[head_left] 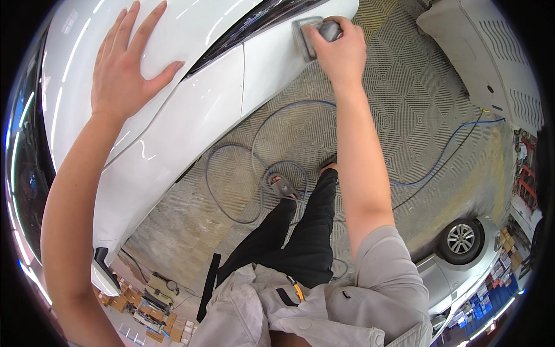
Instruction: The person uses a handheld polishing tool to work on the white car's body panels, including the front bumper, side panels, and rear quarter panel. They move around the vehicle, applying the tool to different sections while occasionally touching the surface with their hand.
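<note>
Against the front corner of a white car (pixel 209 92), below its dark headlight (pixel 254 23), my right hand (pixel 345 52) grips a hand sanding block with a rounded dark knob (pixel 330 31) and a flat rectangular grey base (pixel 305 41). The base lies against the painted panel. Spread wide on the glossy hood, my left hand (pixel 121 75) has its fingers apart and holds nothing. A panel seam runs down the bodywork just beside its thumb.
Blue and grey hoses (pixel 231 147) loop over the patterned floor (pixel 399 104) around my feet. A pale vented panel (pixel 491 52) stands at the upper right. Another car's wheel (pixel 461 236) shows at the lower right. Cardboard boxes (pixel 167 324) sit at the lower left, near the car's mirror (pixel 105 272).
</note>
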Available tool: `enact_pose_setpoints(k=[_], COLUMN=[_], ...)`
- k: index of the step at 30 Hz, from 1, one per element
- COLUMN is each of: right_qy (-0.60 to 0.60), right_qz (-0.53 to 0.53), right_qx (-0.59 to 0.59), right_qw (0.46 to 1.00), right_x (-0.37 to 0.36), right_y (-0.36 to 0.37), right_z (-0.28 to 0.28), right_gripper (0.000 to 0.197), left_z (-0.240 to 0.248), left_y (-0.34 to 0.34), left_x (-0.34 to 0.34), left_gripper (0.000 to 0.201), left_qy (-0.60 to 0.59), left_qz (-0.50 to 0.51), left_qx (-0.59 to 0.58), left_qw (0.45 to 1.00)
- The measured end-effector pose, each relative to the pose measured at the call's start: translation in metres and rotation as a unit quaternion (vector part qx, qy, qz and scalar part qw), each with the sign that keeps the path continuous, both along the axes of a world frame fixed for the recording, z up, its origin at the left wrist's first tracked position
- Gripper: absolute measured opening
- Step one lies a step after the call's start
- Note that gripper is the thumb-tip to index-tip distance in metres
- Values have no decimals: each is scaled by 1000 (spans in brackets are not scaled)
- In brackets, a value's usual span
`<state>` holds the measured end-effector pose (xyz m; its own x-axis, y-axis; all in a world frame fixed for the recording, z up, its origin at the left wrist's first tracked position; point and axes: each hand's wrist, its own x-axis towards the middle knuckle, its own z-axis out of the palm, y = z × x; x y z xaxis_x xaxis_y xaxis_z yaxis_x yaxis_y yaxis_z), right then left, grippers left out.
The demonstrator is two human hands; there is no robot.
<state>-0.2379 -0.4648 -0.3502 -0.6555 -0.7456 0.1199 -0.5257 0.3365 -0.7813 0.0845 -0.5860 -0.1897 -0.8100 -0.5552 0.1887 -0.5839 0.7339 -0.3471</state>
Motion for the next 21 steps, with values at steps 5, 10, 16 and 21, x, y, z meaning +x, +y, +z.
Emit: enact_pose_setpoints(k=[5, 10, 16, 21], right_qy=[-15, -16, 7, 54], right_qz=[35, 20, -6, -52], right_qx=[-42, -61, -21, -28], right_qw=[998, 998, 1000, 997], right_x=[35, 50, 27, -2], right_y=[14, 17, 6, -8], right_z=[10, 17, 5, -15], right_gripper=[51, 47, 51, 57], left_z=[0, 1, 2, -1], left_y=[0, 1, 0, -1], left_x=[0, -1, -1, 0], left_gripper=[92, 91, 90, 89], left_qy=[-2, 4, 8, 16], left_qz=[1, -3, -14, -20], left_qx=[-1, 3, 1, -2], left_qw=[1000, 1000, 1000, 1000])
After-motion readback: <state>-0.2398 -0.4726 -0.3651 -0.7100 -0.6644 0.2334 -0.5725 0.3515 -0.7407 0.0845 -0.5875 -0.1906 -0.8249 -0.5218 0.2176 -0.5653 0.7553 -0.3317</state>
